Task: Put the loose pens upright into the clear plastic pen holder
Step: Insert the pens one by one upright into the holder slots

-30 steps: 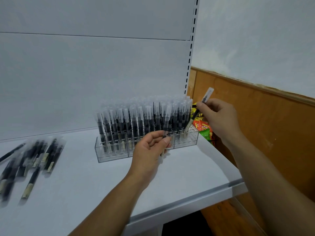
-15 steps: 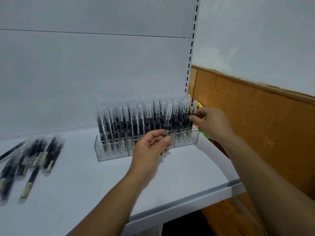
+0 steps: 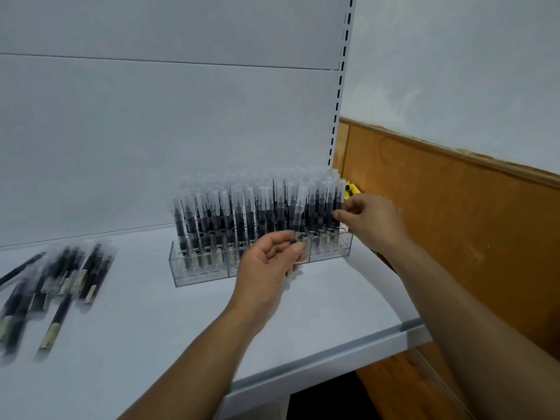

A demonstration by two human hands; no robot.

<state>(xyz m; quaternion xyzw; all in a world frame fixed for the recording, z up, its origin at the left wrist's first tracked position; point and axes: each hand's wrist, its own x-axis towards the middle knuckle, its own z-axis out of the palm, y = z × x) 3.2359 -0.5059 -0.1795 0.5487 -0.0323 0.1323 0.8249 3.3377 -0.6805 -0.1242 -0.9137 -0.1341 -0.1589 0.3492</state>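
Note:
A clear plastic pen holder [image 3: 206, 272] stands at the back of the white shelf, packed with several upright black pens with clear caps. My left hand [image 3: 269, 262] is in front of the holder's middle and grips one black pen [image 3: 298, 213] upright between thumb and fingers. My right hand [image 3: 368, 221] is at the holder's right end, fingertips pinching a pen [image 3: 338, 204] that stands in the rightmost row. Several loose pens [image 3: 65, 280] lie in a heap on the shelf at the far left.
The white shelf [image 3: 151, 322] ends in a grey front lip at the lower right. A white back panel rises behind the holder. A wooden wall panel [image 3: 454, 213] is at the right, with a yellow package [image 3: 351, 189] behind my right hand.
My right hand brought its tilted pen down and upright into the holder's right end. My left hand stayed in place with its pen.

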